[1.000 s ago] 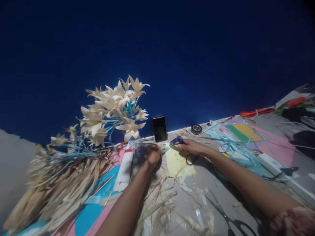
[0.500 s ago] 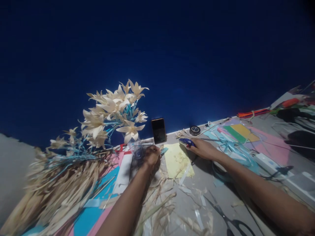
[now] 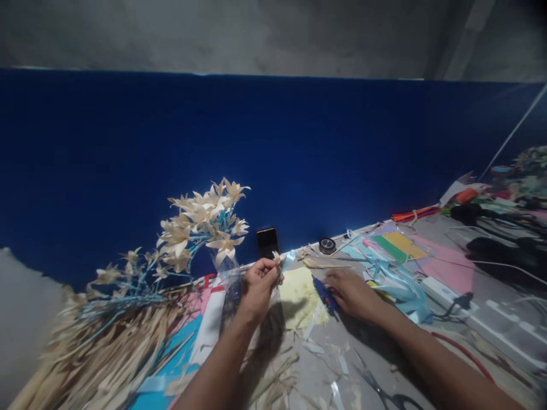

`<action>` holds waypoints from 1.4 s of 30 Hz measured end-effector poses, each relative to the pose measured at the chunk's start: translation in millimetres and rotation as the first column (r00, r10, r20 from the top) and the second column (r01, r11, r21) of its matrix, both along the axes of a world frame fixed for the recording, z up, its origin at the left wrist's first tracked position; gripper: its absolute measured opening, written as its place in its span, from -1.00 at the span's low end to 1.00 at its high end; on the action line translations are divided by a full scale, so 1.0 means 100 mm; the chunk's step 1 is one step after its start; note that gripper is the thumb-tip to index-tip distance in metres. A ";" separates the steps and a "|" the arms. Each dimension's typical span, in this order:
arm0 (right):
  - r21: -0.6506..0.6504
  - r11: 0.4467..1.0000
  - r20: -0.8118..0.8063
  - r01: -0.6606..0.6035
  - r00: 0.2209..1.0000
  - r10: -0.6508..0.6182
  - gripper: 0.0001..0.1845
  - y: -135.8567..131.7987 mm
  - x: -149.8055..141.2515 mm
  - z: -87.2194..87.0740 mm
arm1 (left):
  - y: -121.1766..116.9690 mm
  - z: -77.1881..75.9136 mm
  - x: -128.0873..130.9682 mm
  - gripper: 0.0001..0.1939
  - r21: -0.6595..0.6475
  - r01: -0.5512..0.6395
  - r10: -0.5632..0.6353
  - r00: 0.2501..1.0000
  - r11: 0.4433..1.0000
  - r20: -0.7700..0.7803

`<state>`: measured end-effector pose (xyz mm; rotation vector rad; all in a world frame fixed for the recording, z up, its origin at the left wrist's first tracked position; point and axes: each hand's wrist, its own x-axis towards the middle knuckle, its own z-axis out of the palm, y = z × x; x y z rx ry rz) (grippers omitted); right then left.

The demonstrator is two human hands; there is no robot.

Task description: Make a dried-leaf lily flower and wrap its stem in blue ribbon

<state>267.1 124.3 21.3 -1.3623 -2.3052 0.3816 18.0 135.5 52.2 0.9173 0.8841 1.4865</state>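
My left hand (image 3: pixel 259 287) is closed in a pinch on a small pale flower (image 3: pixel 276 258), with a strip of light blue ribbon (image 3: pixel 290 257) sticking out beside it. Part of the flower is hidden by the fingers. Below and to the right lies a yellow sheet (image 3: pixel 297 293), smudged and wrinkled. A blue glue gun (image 3: pixel 323 293) rests at the sheet's right edge. My right hand (image 3: pixel 351 291) is just right of the glue gun, palm down, fingers loosely bent and apart from its body. Finished-looking pale flowers on blue stems (image 3: pixel 200 228) stand left of my left hand in a clear container (image 3: pixel 231 282).
A phone (image 3: pixel 267 242) leans on the blue wall, near a round black object (image 3: pixel 327 245). Dried leaf strips (image 3: pixel 102 347) cover the left. Scissors (image 3: pixel 380 387) lie in front; blue ribbons (image 3: pixel 399 285) and a white power strip (image 3: pixel 442 293) lie right.
My view has tilted up. The glue gun, held in my right hand before, now lies by the yellow sheet with that hand beside it. My left hand has raised the flower and turned it upward.
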 end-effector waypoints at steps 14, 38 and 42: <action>-0.239 0.964 -0.938 0.120 0.228 -0.261 -0.75 -0.80 -1.01 0.37 | -0.99 0.09 0.36 -0.61 -0.160 0.099 -0.030 0.922 0.982 0.387; -0.393 0.919 -0.919 -0.009 -0.016 -0.393 -0.59 -1.26 -1.02 0.21 | -1.43 -0.03 0.38 -0.62 -0.205 -0.041 0.115 0.925 0.978 0.362; -0.394 0.917 -0.909 0.057 0.122 -0.398 -0.61 -1.29 -0.90 0.15 | -1.52 0.05 0.24 -0.62 -0.169 0.045 0.029 0.909 0.985 0.416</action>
